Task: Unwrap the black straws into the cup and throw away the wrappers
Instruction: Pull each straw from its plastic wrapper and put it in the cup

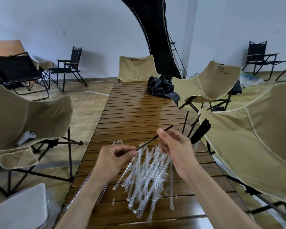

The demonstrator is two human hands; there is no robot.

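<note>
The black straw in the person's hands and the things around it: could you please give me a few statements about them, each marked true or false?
1. Both hands hold one black straw: the left hand at its lower end, the right hand nearer its upper end. True.
2. The pile of clear wrappers lies on the floor. False: it lies on the slatted wooden table, under the hands.
3. Black straws already stand upright at the table's right edge, beyond the right hand. True; the cup holding them is mostly hidden by that hand.
4. A white bag lies at the table's far end. False: the crumpled black bag there is black.
5. A white game controller lies on the beige chair on the left. True.
</note>
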